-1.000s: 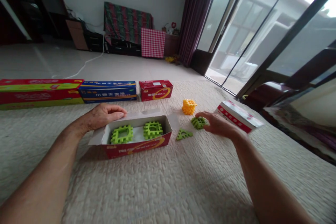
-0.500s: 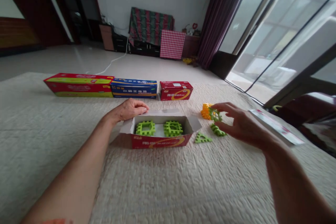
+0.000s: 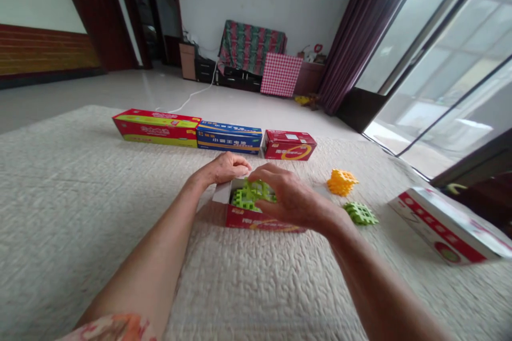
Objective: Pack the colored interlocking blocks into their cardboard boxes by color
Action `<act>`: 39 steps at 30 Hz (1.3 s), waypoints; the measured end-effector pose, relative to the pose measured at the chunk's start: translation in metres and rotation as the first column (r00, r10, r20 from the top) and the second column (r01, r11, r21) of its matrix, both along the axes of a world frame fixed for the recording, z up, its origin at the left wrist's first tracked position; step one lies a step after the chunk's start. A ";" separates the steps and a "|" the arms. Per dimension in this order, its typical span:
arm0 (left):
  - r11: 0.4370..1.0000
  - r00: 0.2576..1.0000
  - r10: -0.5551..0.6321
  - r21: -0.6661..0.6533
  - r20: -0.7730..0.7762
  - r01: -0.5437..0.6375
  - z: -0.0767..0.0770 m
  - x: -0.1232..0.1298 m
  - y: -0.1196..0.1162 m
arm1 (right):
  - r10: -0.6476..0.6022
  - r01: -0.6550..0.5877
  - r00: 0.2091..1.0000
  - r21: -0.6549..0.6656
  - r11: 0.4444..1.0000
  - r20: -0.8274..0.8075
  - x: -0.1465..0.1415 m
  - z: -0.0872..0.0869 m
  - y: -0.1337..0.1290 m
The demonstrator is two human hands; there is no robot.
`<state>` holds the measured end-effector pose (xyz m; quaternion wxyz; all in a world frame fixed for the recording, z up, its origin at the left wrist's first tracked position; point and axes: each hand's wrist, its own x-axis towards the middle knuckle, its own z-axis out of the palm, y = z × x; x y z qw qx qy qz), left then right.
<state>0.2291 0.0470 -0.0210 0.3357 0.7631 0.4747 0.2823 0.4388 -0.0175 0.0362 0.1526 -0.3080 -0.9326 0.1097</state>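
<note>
An open red cardboard box [image 3: 244, 219] stands before me, its right part hidden by my right hand. My left hand [image 3: 226, 169] is at the back left corner of the box, fingers curled over the rim and flap. Between the thumb and fingers of my right hand [image 3: 290, 196] is a green plastic notched building block [image 3: 256, 188], held at the box's opening. Another green block [image 3: 240, 200] lies inside at the left. To the right, on the quilted cover, are a stack of orange lattice blocks [image 3: 342, 183] and some green lattice blocks [image 3: 360, 213].
Behind the open box stand a long red and yellow-green box [image 3: 158, 129], a blue box [image 3: 229, 137] and a closed red box [image 3: 290, 145] in a row. A white and red box [image 3: 448, 226] lies at the right on the quilted cover [image 3: 256, 282].
My right hand has moved left from the loose blocks to the open box, carrying a green block. My left hand stays at the box's corner. The view has shifted.
</note>
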 end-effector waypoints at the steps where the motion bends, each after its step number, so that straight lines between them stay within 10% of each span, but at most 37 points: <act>1: 1.000 1.000 -0.001 -0.001 0.004 0.001 0.000 0.000 0.000 | 0.000 0.000 1.000 -0.003 1.000 0.006 -0.002 -0.002 0.001; 12: 1.000 1.000 0.004 -0.014 -0.026 -0.004 0.002 0.000 -0.001 | -0.044 0.051 0.991 0.057 0.997 -0.123 0.013 -0.004 0.001; 23: 0.996 0.983 0.089 0.042 -0.163 -0.084 0.001 -0.001 0.002 | -0.384 0.410 0.893 0.071 0.909 -0.235 0.144 -0.022 0.036; 30: 0.992 0.980 0.126 -0.002 -0.154 -0.127 0.001 0.001 0.002 | -0.525 0.554 0.827 -0.131 0.822 0.204 0.233 -0.032 0.035; 39: 0.990 0.977 0.135 -0.024 -0.165 -0.141 0.003 0.001 0.001 | -0.533 0.590 0.787 -0.126 0.797 0.312 0.251 -0.058 0.032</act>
